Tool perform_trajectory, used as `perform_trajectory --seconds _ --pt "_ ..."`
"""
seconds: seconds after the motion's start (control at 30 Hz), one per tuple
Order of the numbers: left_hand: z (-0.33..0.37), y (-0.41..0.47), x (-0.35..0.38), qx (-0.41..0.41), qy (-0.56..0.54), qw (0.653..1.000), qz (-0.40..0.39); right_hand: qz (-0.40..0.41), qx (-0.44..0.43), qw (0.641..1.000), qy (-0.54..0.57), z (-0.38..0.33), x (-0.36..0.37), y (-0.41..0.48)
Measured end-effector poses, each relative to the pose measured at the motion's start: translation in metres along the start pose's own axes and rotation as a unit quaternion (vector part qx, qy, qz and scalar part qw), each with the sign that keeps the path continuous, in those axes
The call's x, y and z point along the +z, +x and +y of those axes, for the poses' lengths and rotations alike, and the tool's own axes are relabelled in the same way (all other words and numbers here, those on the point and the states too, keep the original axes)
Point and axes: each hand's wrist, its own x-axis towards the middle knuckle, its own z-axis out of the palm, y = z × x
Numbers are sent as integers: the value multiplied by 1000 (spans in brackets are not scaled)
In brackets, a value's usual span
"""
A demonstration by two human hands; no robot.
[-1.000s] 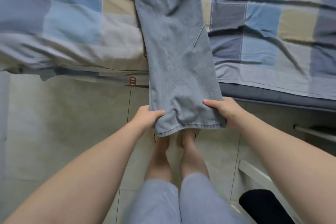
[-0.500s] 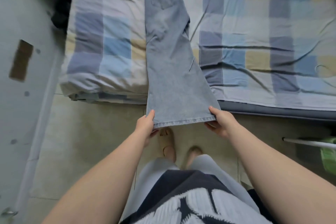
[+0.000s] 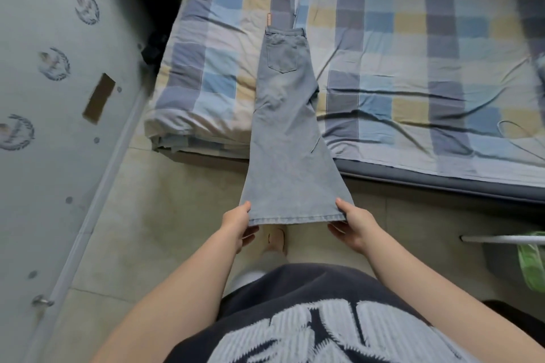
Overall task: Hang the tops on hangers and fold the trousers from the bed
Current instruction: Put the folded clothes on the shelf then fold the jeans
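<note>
Trousers held by the hem
Left grip and right grip each pinch a hem corner, thumb on top; beyond the grips the light-blue legs stretch up onto the checked bed, waistband lying farthest from them

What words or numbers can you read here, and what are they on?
No text here can be read.
On the grey panel, the round wreath emblems: too blurred.
On the checked bed cover, the small orange tabs: too small.
On the person's dark top, the pale print: shapes only, no clear letters.
On the light blue denim trousers: no label shows.
</note>
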Motion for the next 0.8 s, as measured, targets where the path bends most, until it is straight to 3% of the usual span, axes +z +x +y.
perform_trajectory --seconds 0.2,0.33,0.63,0.8 --pt "-86 -28 -22 -54 68 996 22 -10 32 997 -66 80 -56 -34" --pt "-95 -39 -32 -47 64 997 24 -27 30 993 -108 97 -67 -44" --pt "-46 -32 -24 14 -47 999 -1 -30 -38 996 -71 37 -34 -43" --pt "24 -8 -10 36 -135 989 -40 -44 -68 996 -42 -30 6 -24"
